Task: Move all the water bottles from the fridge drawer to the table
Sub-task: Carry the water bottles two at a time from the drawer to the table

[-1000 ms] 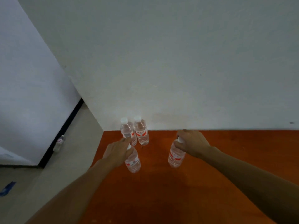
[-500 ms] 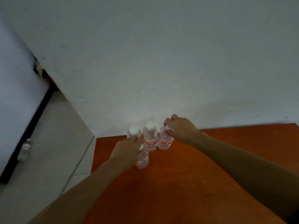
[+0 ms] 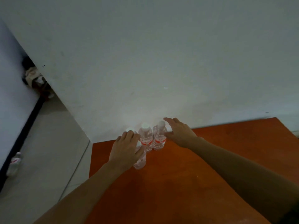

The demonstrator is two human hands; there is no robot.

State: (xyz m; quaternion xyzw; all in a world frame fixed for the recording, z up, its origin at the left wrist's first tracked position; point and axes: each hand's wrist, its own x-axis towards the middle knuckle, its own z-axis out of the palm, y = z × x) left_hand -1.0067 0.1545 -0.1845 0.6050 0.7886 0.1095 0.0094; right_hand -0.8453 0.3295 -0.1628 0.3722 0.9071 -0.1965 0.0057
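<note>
Your left hand curls over the top of the nearest water bottle, upright on the orange tabletop, while your right hand is released, fingers straight, just right of the row of three bottles against the far wall.

Right grip now off bottle.

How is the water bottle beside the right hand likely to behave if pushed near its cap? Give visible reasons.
The bottle stands tall and narrow on the table, so a high push would probably tip it, not slide it. Being round, it would likely roll once down. The next bottle stands close beside it and might topple too.
</note>
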